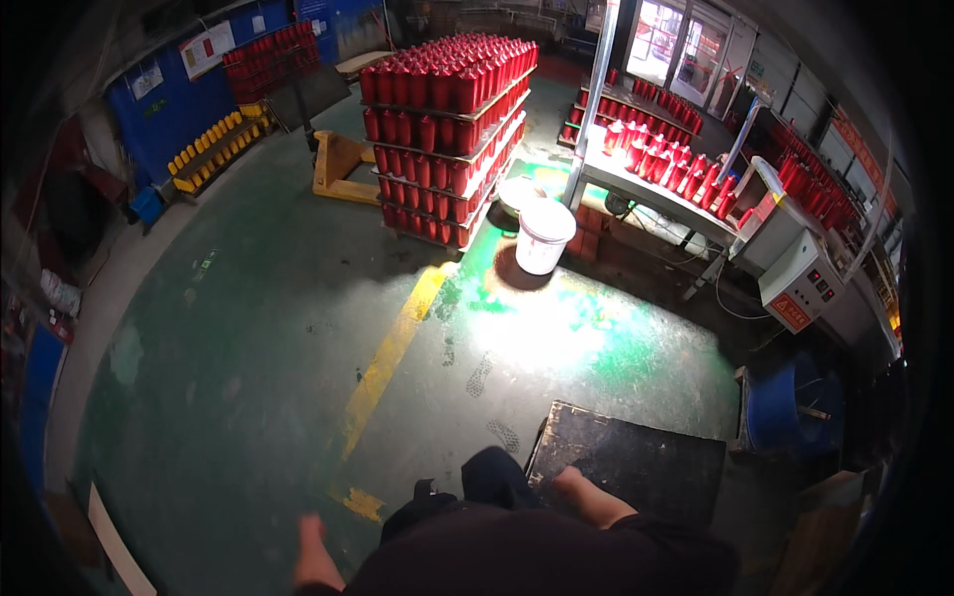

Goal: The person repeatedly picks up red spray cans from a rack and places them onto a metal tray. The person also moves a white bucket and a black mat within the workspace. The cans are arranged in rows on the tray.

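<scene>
While the person stands on the green painted concrete floor (248, 328), both bare hands hang low at the bottom edge of the view and hold nothing. The left hand (310, 531) shows as a blur beside the dark clothing, so I cannot tell whether its fingers are spread or closed. The right hand (568, 484) looks loosely curled, just above the near edge of 1 flat black rectangular mat (636, 467), which lies on the floor directly ahead of it. Whether hand and mat touch cannot be told.

Further off, 1 white plastic bucket (543, 236) stands in a bright patch of light, just beside 1 tall pallet stack of red bottle-shaped containers (447, 129) in about 4 tiers. Behind the bucket, 1 metal workbench (656, 194) carries more red containers, too many to count. 1 yellow painted floor line (393, 353) runs from the stack toward the person. At the right sits 1 blue drum (790, 407).
</scene>
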Action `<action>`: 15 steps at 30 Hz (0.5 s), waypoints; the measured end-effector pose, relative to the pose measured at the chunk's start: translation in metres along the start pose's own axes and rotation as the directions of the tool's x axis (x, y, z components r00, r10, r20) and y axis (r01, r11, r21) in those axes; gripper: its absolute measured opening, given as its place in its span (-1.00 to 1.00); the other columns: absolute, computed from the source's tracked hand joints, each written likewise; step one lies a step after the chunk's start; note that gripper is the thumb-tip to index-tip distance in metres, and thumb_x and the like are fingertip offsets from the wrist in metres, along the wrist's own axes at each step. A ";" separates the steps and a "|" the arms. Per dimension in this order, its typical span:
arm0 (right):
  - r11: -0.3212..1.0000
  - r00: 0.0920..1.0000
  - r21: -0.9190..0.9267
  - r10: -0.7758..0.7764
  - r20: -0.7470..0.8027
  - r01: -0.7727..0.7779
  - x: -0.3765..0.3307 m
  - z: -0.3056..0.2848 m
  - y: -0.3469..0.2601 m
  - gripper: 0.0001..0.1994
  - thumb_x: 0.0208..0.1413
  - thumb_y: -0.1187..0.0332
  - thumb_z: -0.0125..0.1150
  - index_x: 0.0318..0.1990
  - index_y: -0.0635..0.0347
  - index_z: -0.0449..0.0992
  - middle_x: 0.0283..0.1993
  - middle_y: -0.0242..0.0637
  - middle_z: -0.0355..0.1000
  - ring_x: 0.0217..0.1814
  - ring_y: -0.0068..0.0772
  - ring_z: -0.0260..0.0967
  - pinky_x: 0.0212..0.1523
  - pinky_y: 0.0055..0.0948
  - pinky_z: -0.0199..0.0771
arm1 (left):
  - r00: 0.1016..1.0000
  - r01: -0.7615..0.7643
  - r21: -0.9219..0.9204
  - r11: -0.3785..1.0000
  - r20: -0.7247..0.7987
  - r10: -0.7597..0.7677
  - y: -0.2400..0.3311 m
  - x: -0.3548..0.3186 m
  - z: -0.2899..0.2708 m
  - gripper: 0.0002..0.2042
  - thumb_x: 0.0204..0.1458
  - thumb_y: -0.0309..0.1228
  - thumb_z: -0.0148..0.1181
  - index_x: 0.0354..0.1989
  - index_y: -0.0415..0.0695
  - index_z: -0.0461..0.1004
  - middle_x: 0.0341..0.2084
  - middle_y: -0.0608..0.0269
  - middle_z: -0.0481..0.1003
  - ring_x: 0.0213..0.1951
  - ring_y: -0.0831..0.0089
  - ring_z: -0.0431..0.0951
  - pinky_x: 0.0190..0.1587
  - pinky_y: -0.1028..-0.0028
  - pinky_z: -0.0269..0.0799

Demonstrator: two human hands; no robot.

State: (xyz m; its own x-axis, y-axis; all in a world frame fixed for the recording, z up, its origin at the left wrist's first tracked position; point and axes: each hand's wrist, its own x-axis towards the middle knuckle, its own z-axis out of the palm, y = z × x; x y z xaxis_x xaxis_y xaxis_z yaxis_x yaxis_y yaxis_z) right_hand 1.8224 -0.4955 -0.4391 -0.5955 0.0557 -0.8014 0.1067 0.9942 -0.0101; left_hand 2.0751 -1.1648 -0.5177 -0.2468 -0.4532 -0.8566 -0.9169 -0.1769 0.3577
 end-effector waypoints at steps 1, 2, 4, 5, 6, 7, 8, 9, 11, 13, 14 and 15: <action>0.984 0.999 0.175 0.031 -0.038 -0.024 0.010 -0.017 -0.011 -0.72 0.11 0.28 0.25 -0.05 0.16 0.61 -0.32 -0.22 0.57 -0.26 -0.25 0.60 -0.28 -0.35 0.60 | 0.990 -0.111 0.055 0.992 -0.080 0.115 0.062 0.030 -0.022 -0.74 0.10 -0.24 0.05 -0.49 -0.16 0.50 -0.57 0.09 0.47 -0.52 0.24 0.45 -0.45 0.15 0.35; 0.874 0.987 0.471 0.155 -0.037 -0.119 0.021 -0.037 -0.031 -0.73 0.12 0.32 0.25 -0.05 0.19 0.59 -0.35 -0.21 0.55 -0.30 -0.23 0.60 -0.31 -0.34 0.60 | 0.960 -0.207 0.106 0.973 -0.170 0.223 0.127 0.053 -0.047 -0.74 0.10 -0.24 0.05 -0.49 -0.16 0.49 -0.57 0.08 0.46 -0.53 0.23 0.45 -0.45 0.14 0.34; 0.509 0.992 0.861 0.107 -0.059 -0.004 0.073 -0.060 -0.038 -0.84 0.15 0.42 0.22 -0.16 0.30 0.56 -0.44 -0.22 0.48 -0.43 -0.21 0.54 -0.44 -0.28 0.56 | 0.814 -0.546 -0.064 0.835 -0.276 0.511 0.294 0.094 -0.063 -0.73 0.11 -0.32 0.06 -0.60 -0.17 0.45 -0.65 0.12 0.42 -0.60 0.30 0.42 -0.51 0.23 0.31; 0.403 0.980 0.914 0.195 -0.030 -0.052 0.064 -0.057 -0.010 -0.86 0.15 0.44 0.21 -0.18 0.30 0.55 -0.45 -0.23 0.46 -0.45 -0.21 0.53 -0.46 -0.27 0.54 | 0.842 -0.522 -0.204 0.828 -0.278 0.463 0.386 0.078 0.001 -0.71 0.12 -0.30 0.07 -0.62 -0.16 0.42 -0.69 0.20 0.37 -0.62 0.37 0.38 -0.54 0.28 0.25; 0.312 0.992 0.950 0.126 -0.014 -0.026 0.086 -0.075 -0.042 -0.88 0.16 0.46 0.20 -0.20 0.31 0.55 -0.46 -0.24 0.45 -0.46 -0.21 0.52 -0.47 -0.25 0.53 | 0.689 -0.703 -0.035 0.710 -0.280 0.669 0.448 0.084 -0.030 -0.81 0.10 -0.31 0.12 -0.47 -0.15 0.47 -0.61 0.22 0.44 -0.55 0.38 0.41 -0.48 0.30 0.33; 0.276 0.990 0.959 0.140 0.022 -0.060 0.096 -0.099 -0.063 -0.89 0.14 0.43 0.26 -0.25 0.28 0.57 -0.47 -0.24 0.48 -0.45 -0.28 0.52 -0.47 -0.26 0.52 | 0.650 -0.755 -0.086 0.650 -0.233 0.723 0.519 0.077 -0.026 -0.80 0.15 -0.29 0.11 -0.41 -0.16 0.48 -0.59 0.26 0.45 -0.55 0.46 0.40 -0.50 0.41 0.29; 0.355 0.988 0.932 0.154 0.012 -0.067 0.101 -0.123 -0.054 -0.89 0.13 0.42 0.28 -0.27 0.27 0.57 -0.47 -0.23 0.49 -0.46 -0.29 0.52 -0.47 -0.26 0.52 | 0.625 -0.777 -0.256 0.575 -0.199 0.755 0.591 0.057 0.024 -0.78 0.18 -0.25 0.14 -0.27 -0.18 0.49 -0.52 0.26 0.50 -0.50 0.49 0.48 -0.45 0.46 0.39; 0.434 0.987 0.898 0.160 0.002 -0.072 0.109 -0.145 -0.043 -0.89 0.13 0.41 0.30 -0.28 0.27 0.57 -0.47 -0.23 0.50 -0.46 -0.29 0.52 -0.47 -0.26 0.52 | 0.602 -0.768 -0.381 0.515 -0.154 0.784 0.647 0.035 0.076 -0.78 0.19 -0.26 0.15 -0.20 -0.18 0.49 -0.48 0.25 0.53 -0.45 0.47 0.53 -0.39 0.45 0.45; 0.452 0.983 0.878 0.158 0.096 -0.158 0.134 -0.183 -0.048 -0.88 0.09 0.41 0.33 -0.29 0.26 0.58 -0.47 -0.20 0.50 -0.48 -0.26 0.51 -0.49 -0.22 0.52 | 0.543 -0.743 -0.456 0.489 0.014 0.839 0.716 0.011 0.125 -0.77 0.23 -0.29 0.15 -0.07 -0.18 0.49 -0.40 0.25 0.58 -0.35 0.48 0.59 -0.30 0.47 0.52; 0.326 0.940 0.887 0.205 0.271 -0.327 0.160 -0.235 -0.025 -0.87 0.04 0.44 0.35 -0.26 0.26 0.59 -0.47 -0.15 0.48 -0.51 -0.20 0.50 -0.52 -0.13 0.51 | 0.564 -0.708 -0.362 0.606 0.227 0.794 0.769 -0.016 0.182 -0.76 0.25 -0.31 0.15 -0.01 -0.18 0.50 -0.32 0.24 0.60 -0.30 0.51 0.61 -0.25 0.51 0.52; 0.129 0.934 0.938 0.209 0.291 -0.322 0.182 -0.246 0.024 -0.95 0.04 0.47 0.31 -0.38 0.24 0.59 -0.52 -0.09 0.48 -0.56 -0.17 0.49 -0.56 -0.14 0.53 | 0.612 -0.658 -0.311 0.686 0.310 0.728 0.788 -0.044 0.228 -0.75 0.24 -0.31 0.16 -0.01 -0.18 0.50 -0.28 0.22 0.61 -0.29 0.51 0.61 -0.23 0.52 0.51; 0.294 0.940 0.914 0.279 0.198 -0.280 0.201 -0.280 0.048 -0.90 0.15 0.49 0.22 -0.39 0.31 0.51 -0.54 -0.13 0.46 -0.58 -0.20 0.48 -0.59 -0.16 0.51 | 0.602 -0.668 -0.304 0.679 0.316 0.733 0.803 -0.062 0.256 -0.73 0.20 -0.31 0.21 -0.01 -0.19 0.50 -0.27 0.22 0.60 -0.27 0.51 0.60 -0.20 0.51 0.52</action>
State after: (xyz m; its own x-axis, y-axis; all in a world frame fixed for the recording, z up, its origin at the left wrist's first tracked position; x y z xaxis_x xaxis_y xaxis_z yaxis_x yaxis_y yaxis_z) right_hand 1.4849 -0.4106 -0.4326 -0.3723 0.3116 -0.8743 0.9257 0.1926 -0.3256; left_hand 1.2738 -1.0551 -0.2726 -0.9200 -0.1260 -0.3710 -0.3629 -0.0830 0.9281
